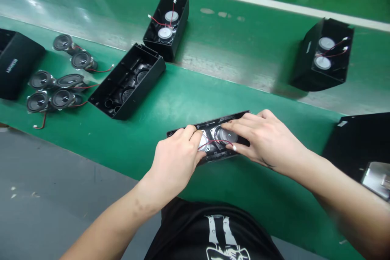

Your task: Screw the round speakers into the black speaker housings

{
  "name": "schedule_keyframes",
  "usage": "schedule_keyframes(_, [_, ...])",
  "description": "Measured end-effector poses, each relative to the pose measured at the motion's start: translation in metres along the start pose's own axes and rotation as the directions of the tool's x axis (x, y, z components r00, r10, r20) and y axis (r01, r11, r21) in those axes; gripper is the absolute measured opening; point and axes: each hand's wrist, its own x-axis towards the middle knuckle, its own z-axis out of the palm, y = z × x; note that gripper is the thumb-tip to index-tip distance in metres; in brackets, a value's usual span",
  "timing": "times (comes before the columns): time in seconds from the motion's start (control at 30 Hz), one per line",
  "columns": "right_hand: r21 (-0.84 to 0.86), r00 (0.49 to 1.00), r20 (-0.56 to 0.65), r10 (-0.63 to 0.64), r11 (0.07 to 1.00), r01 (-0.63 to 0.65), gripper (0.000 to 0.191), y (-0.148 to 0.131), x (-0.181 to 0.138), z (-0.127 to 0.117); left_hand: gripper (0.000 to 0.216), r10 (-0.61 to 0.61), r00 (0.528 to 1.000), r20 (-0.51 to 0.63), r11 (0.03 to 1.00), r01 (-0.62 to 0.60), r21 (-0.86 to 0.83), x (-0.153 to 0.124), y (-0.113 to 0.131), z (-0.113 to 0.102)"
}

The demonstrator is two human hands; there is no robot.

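Note:
A black speaker housing [183,131] lies on the green bench in front of me, with two round speaker drivers seated inside and a red wire across them. My left hand [176,160] grips its near left part, thumb on the left driver [203,143]. My right hand [266,140] covers the right end, fingers pressing on the right driver [226,135] and pinching the red wire with its white plug [234,147].
An empty open housing [128,81] lies to the left, beside several loose drivers [57,85]. On the conveyor belt stand two housings with drivers fitted [167,24] [324,55]. A black box [15,65] sits far left, another black part [359,146] at right.

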Motion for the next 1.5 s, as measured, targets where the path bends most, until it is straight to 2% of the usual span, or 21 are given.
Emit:
schedule_keyframes(0.5, [-0.069, 0.999, -0.011, 0.052, 0.996, -0.052, 0.037, -0.009, -0.005, 0.002, 0.055, 0.059, 0.996, -0.065, 0.996, -0.063, -0.070, -0.003, -0.008, 0.009])
schedule_keyframes(0.8, [-0.081, 0.997, -0.029, 0.078, 0.994, -0.080, 0.037, -0.013, -0.007, 0.006, 0.053, 0.080, 0.992, -0.097, 0.993, -0.088, -0.073, -0.004, -0.009, 0.010])
schedule_keyframes(1.13, [-0.046, 0.995, -0.013, 0.103, 0.994, -0.104, 0.036, -0.013, -0.005, 0.007, 0.047, 0.033, 0.998, -0.055, 0.997, -0.037, -0.073, -0.005, -0.007, 0.011])
schedule_keyframes(1.5, [-0.017, 0.992, -0.008, 0.126, 0.992, -0.126, 0.037, -0.012, -0.006, 0.010, 0.049, 0.022, 0.999, -0.037, 0.996, -0.025, -0.082, -0.004, -0.007, 0.011])
